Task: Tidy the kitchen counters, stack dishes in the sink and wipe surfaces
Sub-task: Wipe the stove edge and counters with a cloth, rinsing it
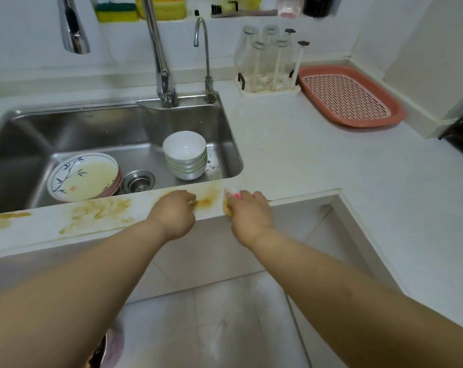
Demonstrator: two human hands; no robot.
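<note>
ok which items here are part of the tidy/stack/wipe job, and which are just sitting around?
In the job:
- right hand gripping the cloth
- left hand on the counter edge
- brown smears
- stacked bowls and plates in the sink

Lying about:
- pink tray
- glass rack
- sponge
- brush

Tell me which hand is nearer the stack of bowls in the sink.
Left. The left hand rests on the stained counter edge just below the bowls; the right hand, gripping a cloth, sits farther to their right.
</note>
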